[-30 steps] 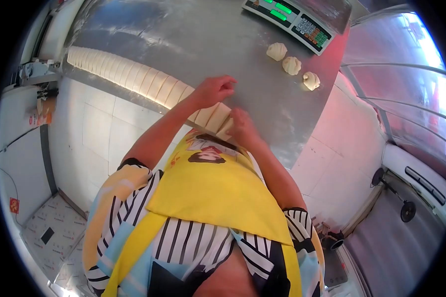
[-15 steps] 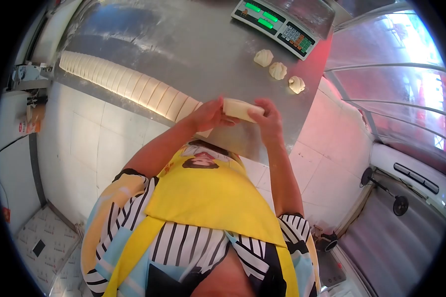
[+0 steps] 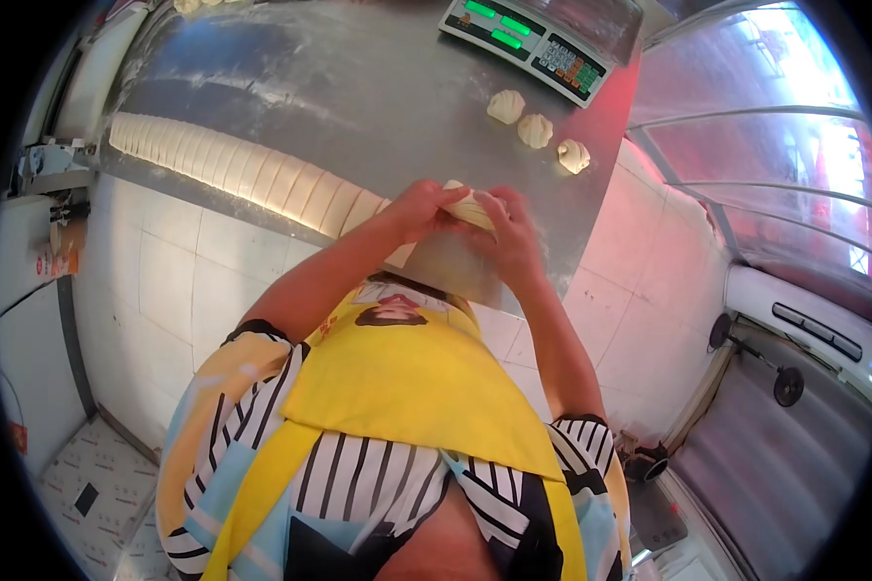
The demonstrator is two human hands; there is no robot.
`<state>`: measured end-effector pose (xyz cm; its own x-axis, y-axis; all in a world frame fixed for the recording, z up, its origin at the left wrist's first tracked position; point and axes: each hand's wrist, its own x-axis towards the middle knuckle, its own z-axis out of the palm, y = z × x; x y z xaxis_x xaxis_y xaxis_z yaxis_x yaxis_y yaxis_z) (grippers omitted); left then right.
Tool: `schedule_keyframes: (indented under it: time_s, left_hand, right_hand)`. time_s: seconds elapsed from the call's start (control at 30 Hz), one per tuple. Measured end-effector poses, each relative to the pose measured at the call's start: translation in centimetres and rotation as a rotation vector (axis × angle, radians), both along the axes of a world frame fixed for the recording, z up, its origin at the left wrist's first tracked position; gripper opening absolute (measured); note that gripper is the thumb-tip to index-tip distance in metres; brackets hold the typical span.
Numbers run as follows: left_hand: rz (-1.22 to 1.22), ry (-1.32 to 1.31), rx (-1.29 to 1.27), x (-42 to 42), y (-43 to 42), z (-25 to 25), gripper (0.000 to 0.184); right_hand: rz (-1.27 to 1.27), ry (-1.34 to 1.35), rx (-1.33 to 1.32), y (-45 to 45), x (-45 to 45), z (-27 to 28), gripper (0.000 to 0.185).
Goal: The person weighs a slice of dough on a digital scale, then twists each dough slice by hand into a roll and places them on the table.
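A pale piece of dough (image 3: 471,209) is gripped between both my hands, just above the metal table's near edge. My left hand (image 3: 424,210) pinches its left end, while my right hand (image 3: 510,232) closes around its right side. The dough looks bunched and creased, partly covered by my fingers. Left of my hands lies a long row of sliced dough (image 3: 252,172), its near end close to my left wrist. Beyond my right hand sit three twisted dough pieces: one nearest the scale (image 3: 506,107), a middle one (image 3: 535,131) and a right one (image 3: 573,156).
A digital scale (image 3: 523,44) with green displays stands at the table's far right. The metal table (image 3: 358,87) has flour smears. More dough pieces (image 3: 192,5) show at the far left edge. A clear plastic curtain (image 3: 746,97) hangs right of the table.
The dough between my hands has gone from a flat, stretched rectangle to a shorter, bunched shape. My hands have drawn closer together. The camera view has shifted slightly.
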<state>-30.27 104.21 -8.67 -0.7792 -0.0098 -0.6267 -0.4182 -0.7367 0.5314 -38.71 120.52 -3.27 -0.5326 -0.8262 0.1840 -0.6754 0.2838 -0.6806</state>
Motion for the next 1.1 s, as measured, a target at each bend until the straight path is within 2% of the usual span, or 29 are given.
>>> schedule_keyframes:
  time_s: [0.07,0.13,0.17,0.23,0.27,0.33,0.37,0.43,0.47,0.53,0.57,0.63,0.67,0.73,0.77,0.87,0.97,1.1]
  left_hand:
    - [-0.062,-0.037,0.178,-0.2,-0.7,-0.2,0.026]
    - [-0.101,-0.075,0.279,-0.1,-1.2,0.4,0.023]
    - [-0.188,0.001,-0.006,-0.2,-1.2,0.6,0.021]
    - [-0.352,0.160,-0.577,-0.4,-0.9,0.9,0.018]
    - [-0.342,0.299,-0.958,-0.5,-0.6,0.0,0.017]
    - [-0.281,0.576,-1.717,-0.8,0.1,-2.2,0.015]
    - [-0.266,0.584,-1.735,-1.2,-0.4,-2.8,0.015]
    - [-0.247,0.603,-1.766,-1.7,-1.4,-2.8,0.016]
    - [-0.239,0.433,-1.285,-1.6,-1.7,-2.5,0.017]
    - [-0.199,0.102,-0.328,-2.0,-2.4,-0.4,0.020]
    - [-0.212,0.081,-0.392,-2.1,-2.2,-0.5,0.020]
    - [-0.233,0.037,-0.526,-2.1,-1.9,-0.8,0.021]
    - [-0.276,0.107,-0.737,-2.0,-1.6,-0.9,0.020]
    - [-0.365,0.247,-1.147,-1.6,0.1,-0.2,0.018]
    - [-0.316,0.409,-1.234,-1.4,1.0,0.6,0.018]
    - [-0.270,0.640,-1.442,-0.6,2.8,-1.2,0.023]
    - [-0.149,0.563,-1.438,-0.4,2.3,-0.4,0.023]
    - [-0.052,0.440,-0.997,-1.1,2.0,-2.3,0.022]
  right_hand:
    - [0.094,0.252,0.004,0.2,-1.0,-0.6,0.048]
    - [0.088,0.266,0.037,0.6,-1.5,-1.9,0.045]
    - [0.084,0.272,0.054,0.7,-1.6,-2.4,0.043]
    - [-0.214,-0.613,0.294,-0.4,-1.4,-0.6,0.039]
    - [-0.363,-1.058,0.405,-0.8,-1.3,0.0,0.036]
    - [-0.419,-1.483,0.087,0.0,-0.9,-2.8,0.033]
    - [-0.441,-1.687,-0.087,0.5,-0.8,-4.3,0.031]
    - [-0.187,-1.254,-0.083,0.3,0.0,-2.4,0.033]
    - [-0.068,-1.033,-0.079,0.4,0.3,-1.7,0.035]
    - [-0.030,-0.739,-0.032,0.6,0.2,-2.2,0.038]
    - [-0.011,-0.592,-0.009,0.8,0.1,-2.3,0.039]
    - [-0.022,-0.543,0.121,0.6,-0.3,-0.9,0.039]
    - [-0.026,-0.519,0.185,0.5,-0.4,-0.3,0.039]
    - [-0.180,-0.523,0.137,-0.1,-1.5,-0.1,0.032]
    - [-0.258,-0.524,0.114,-0.4,-2.2,-0.2,0.029]
    - [-0.417,-1.146,-0.168,-0.5,-3.9,-4.7,0.020]
    - [-0.571,-1.560,-0.124,-0.5,-2.5,-5.5,0.021]
    - [-0.642,-1.592,-0.074,-0.6,-1.9,-6.2,0.029]
